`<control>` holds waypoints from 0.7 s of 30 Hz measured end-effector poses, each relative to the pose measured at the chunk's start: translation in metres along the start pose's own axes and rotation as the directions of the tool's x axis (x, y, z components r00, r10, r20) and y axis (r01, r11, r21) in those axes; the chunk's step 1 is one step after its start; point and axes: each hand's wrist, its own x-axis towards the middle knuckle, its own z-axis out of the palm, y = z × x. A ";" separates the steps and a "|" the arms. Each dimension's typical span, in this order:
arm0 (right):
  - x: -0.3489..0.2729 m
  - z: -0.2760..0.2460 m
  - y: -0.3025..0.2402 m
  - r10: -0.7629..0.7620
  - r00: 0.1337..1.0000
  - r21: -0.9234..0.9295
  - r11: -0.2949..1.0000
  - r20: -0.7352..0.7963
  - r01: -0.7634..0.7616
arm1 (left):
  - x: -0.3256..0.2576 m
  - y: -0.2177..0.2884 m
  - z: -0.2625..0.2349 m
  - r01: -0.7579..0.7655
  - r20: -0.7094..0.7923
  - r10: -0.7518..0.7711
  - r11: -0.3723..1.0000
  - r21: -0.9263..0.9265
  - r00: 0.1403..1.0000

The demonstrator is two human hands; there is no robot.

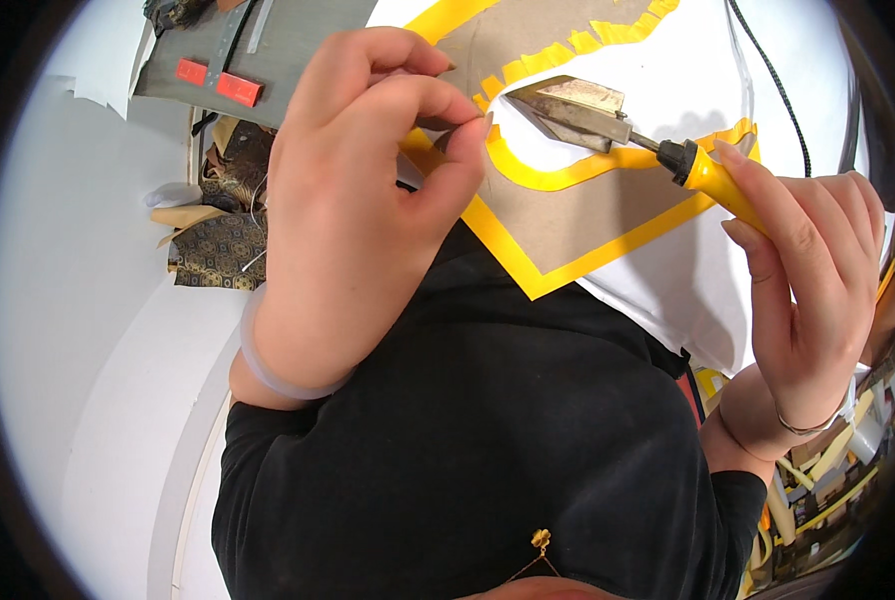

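My right hand grips the yellow handle of a small iron with a pointed metal head. The head is over the curved cut-out of a beige board, near its yellow edging. Yellow strips run along the board's outer edges and its curved inner edge. On the far side of the curve the yellow material is snipped into small tabs. My left hand is closed, with thumb and index finger pinching the yellow edging at the left end of the curve.
A white surface lies under the board, crossed by a black cord at the far right. At the far left is a grey board with red blocks. Patterned dark fabric lies below it. Scraps pile up at the lower right.
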 end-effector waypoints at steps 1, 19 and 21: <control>0.000 0.000 0.000 0.001 1.000 0.005 1.000 -0.001 -0.001 | 0.001 -0.001 -0.001 -0.012 -0.001 0.012 1.000 0.010 1.000; 0.005 -0.003 0.003 -0.052 0.996 0.065 0.997 0.079 0.047 | 0.000 -0.010 -0.001 0.007 0.008 -0.006 0.999 -0.053 1.000; 0.006 -0.003 0.003 -0.054 0.996 0.072 0.996 0.076 0.049 | 0.000 -0.010 -0.001 0.007 0.008 -0.006 0.998 -0.060 1.000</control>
